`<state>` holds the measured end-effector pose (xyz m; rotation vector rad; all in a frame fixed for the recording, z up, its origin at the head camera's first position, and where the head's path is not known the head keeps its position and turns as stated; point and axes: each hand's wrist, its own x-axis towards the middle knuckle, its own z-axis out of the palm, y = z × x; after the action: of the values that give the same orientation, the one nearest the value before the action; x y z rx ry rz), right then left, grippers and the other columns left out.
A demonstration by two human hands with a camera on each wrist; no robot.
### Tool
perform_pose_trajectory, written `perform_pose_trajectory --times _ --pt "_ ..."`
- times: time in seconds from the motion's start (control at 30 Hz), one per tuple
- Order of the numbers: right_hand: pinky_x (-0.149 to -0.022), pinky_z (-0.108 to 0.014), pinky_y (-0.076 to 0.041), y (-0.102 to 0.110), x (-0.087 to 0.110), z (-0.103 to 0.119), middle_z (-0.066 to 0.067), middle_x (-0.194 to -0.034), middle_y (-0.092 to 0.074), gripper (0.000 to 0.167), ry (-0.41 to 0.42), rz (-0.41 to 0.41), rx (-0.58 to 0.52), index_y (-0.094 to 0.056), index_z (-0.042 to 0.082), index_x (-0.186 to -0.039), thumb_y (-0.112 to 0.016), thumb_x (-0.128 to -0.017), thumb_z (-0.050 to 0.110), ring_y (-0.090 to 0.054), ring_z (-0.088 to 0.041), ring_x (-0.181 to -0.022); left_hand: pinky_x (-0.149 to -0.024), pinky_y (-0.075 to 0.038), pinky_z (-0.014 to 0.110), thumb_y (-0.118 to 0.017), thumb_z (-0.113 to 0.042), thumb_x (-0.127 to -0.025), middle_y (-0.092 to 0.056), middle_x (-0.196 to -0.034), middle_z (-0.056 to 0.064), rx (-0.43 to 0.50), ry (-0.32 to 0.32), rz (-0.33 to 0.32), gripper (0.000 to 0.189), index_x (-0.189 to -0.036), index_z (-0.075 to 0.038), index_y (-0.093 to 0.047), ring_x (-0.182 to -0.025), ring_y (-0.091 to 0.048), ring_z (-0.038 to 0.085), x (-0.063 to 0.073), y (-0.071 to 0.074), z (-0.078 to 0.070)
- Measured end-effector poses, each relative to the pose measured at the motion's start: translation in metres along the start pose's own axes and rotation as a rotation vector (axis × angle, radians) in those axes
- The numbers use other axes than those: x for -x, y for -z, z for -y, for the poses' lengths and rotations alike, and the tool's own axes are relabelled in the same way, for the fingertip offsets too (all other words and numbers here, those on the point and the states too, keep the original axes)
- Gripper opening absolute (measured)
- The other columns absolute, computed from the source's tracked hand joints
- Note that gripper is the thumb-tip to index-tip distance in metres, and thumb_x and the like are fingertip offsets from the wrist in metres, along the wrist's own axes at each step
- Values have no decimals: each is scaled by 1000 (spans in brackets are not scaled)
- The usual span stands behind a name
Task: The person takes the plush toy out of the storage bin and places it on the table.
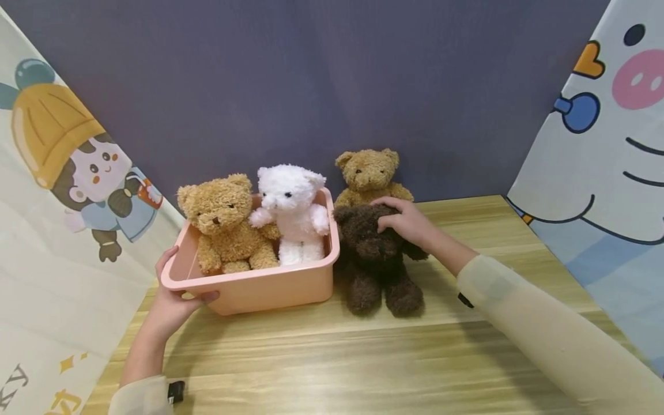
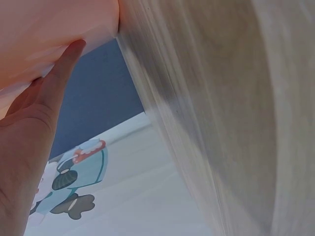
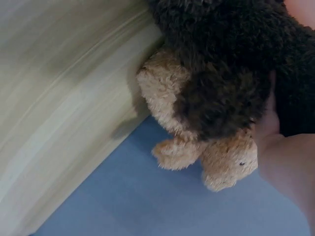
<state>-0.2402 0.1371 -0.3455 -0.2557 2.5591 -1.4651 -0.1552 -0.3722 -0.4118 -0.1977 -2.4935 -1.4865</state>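
A pink plastic bin (image 1: 270, 293) stands on the table, its left end gripped by my left hand (image 1: 173, 305), thumb against the front wall. Inside it sit a golden-brown teddy bear (image 1: 230, 227) and, to its right, a white teddy bear (image 1: 294, 216). Just right of the bin is a dark brown teddy bear (image 1: 378, 268), facing me with its legs on the tabletop. My right hand (image 1: 407, 223) holds that bear by the head from above and behind. In the right wrist view its dark fur (image 3: 231, 54) hides most of my fingers.
Behind the dark bear, a tan teddy bear (image 1: 367, 173) sits against the grey back panel (image 1: 321, 86). Printed cloths hang at the left (image 1: 67, 173) and right (image 1: 612, 161) sides of the wood-grain table (image 1: 311, 363).
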Motion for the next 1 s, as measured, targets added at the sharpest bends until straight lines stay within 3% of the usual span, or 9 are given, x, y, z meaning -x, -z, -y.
perform_pose_trajectory --times 0.17,0.23,0.37,0.57,0.73,1.0 --pt "-125 -69 -30 4 -12 1 -15 -171 -35 65 -73 12 18 -43 22 -164 -58 -100 27 -31 -43 -159 -97 -39 1 -87 10 -78 -30 -160 15 2 -2 -3 132 -166 -36 -1 -128 -39 -6 1 0 0" --pt "-125 -69 -29 3 -15 3 -12 -176 -27 67 -84 23 31 -41 23 -165 -56 -100 28 -28 -43 -160 -97 -39 1 -87 11 -78 -30 -160 14 5 -1 -6 131 -166 -35 -2 -128 -39 -7 2 0 0" --pt "-125 -69 -29 2 -21 2 -12 -177 -25 67 -99 38 23 -40 25 -165 -55 -100 28 -26 -43 -162 -97 -39 1 -87 12 -77 -31 -160 11 9 -8 -10 131 -166 -35 -2 -129 -40 -7 3 0 1" --pt "-127 -69 -25 6 -24 -4 -11 -180 -12 71 -137 61 -65 -30 25 -169 -52 -102 25 -11 -44 -166 -96 -40 1 -87 12 -77 -30 -160 13 9 -16 -12 132 -166 -35 -2 -128 -40 -6 2 2 0" --pt "-124 -72 -28 9 -24 -3 -8 -181 -1 75 -186 85 -96 -22 29 -171 -52 -103 32 -5 -44 -166 -95 -40 1 -86 12 -78 -29 -161 15 13 -12 -11 131 -166 -35 -1 -128 -41 -5 3 3 0" --pt "-122 -75 -30 18 -21 -4 -9 -181 2 73 -153 72 -50 -17 30 -172 -48 -107 40 -8 -44 -166 -97 -39 1 -86 12 -78 -31 -158 15 21 -23 -6 131 -166 -35 -2 -128 -40 -5 1 0 0"
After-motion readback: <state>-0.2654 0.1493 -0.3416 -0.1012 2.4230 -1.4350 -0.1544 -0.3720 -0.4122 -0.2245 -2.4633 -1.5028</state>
